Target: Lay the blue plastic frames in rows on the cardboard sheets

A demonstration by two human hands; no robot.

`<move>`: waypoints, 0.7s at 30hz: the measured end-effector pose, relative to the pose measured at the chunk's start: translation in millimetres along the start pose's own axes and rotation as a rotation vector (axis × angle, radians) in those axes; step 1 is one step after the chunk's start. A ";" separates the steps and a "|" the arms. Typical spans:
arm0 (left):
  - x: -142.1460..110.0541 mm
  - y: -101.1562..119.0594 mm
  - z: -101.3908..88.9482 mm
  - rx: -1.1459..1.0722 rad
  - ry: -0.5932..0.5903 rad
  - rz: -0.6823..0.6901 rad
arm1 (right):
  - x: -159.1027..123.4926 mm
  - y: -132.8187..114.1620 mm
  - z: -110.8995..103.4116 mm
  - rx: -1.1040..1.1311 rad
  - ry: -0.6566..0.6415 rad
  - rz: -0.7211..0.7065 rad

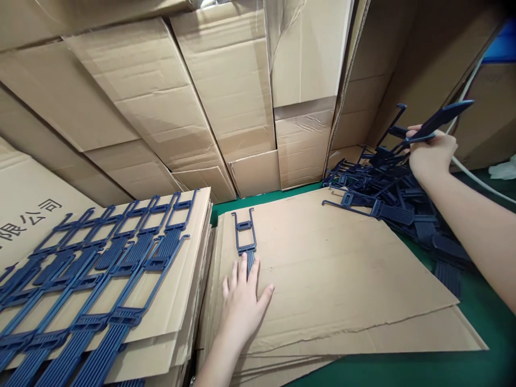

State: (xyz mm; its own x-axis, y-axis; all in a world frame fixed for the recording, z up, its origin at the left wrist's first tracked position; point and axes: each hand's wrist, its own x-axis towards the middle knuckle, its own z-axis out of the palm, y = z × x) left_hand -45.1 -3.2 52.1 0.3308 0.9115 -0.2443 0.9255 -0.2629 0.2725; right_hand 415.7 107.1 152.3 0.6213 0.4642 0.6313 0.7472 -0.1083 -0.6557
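My left hand (244, 303) lies flat with fingers spread, its fingertips over the ribbed end of a dark blue plastic frame piece (245, 234). That piece rests near the left edge of a cardboard sheet (314, 269), its two hooked prongs pointing away from me. At the right, my right hand (433, 150) is closed around another dark blue plastic piece (443, 118), raised above a tangled pile of like pieces (391, 188). Part of the held piece merges visually with those below it.
On the left, a cardboard stack (161, 322) bears rows of blue pieces (121, 263). Cardboard panels (234, 80) stand along the back. A green table surface (484, 322) shows around the sheets. A white cable (479, 183) runs behind my right hand.
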 end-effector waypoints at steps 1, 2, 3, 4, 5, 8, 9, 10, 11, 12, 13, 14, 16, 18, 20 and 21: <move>0.1 -0.1 0.3 -0.002 0.002 0.000 | 1.6 -7.4 1.1 0.076 0.010 0.017; 0.2 -0.1 0.4 -0.004 0.004 0.001 | 2.7 -16.1 1.8 0.139 0.013 0.025; 0.3 0.0 0.3 -0.007 0.004 0.002 | 3.3 -25.7 2.0 0.184 0.005 0.022; 0.4 0.2 -0.3 -0.012 0.004 0.003 | 3.3 -35.7 1.8 0.214 -0.009 0.007; 0.3 0.6 -1.2 -0.017 0.002 0.003 | 2.6 -45.5 1.2 0.237 -0.029 -0.017; -0.3 2.2 -5.2 -0.037 -0.010 -0.002 | -3.1 -72.9 -3.2 0.327 -0.096 -0.101; -0.7 2.7 -6.2 -0.042 -0.013 -0.006 | -6.3 -81.6 -5.3 0.365 -0.117 -0.123; -1.0 3.0 -6.9 -0.045 -0.013 -0.009 | -10.0 -90.6 -7.5 0.400 -0.135 -0.138; -1.3 3.1 -7.1 -0.047 -0.007 -0.011 | -14.2 -100.1 -9.9 0.426 -0.154 -0.144; -1.5 3.0 -6.9 -0.049 0.003 -0.010 | -18.6 -110.3 -12.5 0.440 -0.174 -0.146; -1.7 2.7 -6.3 -0.052 0.017 -0.007 | -23.1 -121.2 -15.2 0.446 -0.192 -0.149; -1.9 2.4 -5.5 -0.056 0.029 -0.002 | -27.4 -132.6 -18.1 0.451 -0.209 -0.152; -2.4 1.7 -4.3 -0.065 0.046 0.006 | -35.0 -156.0 -24.0 0.510 -0.244 -0.165; -2.8 1.3 -4.5 -0.067 0.055 0.011 | -41.6 -177.5 -29.6 0.640 -0.295 -0.157; -3.3 1.2 -6.1 -0.058 0.057 0.010 | -49.2 -193.9 -33.6 0.788 -0.355 -0.077; -3.6 1.3 -7.3 -0.051 0.055 0.007 | -54.3 -199.2 -34.7 0.848 -0.385 -0.002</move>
State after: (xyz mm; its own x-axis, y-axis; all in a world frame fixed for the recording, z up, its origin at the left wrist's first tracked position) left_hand -46.5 -4.5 60.1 0.3255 0.9260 -0.1911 0.9122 -0.2544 0.3212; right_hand 241.3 73.0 263.0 0.3854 0.7400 0.5512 0.2314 0.5007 -0.8341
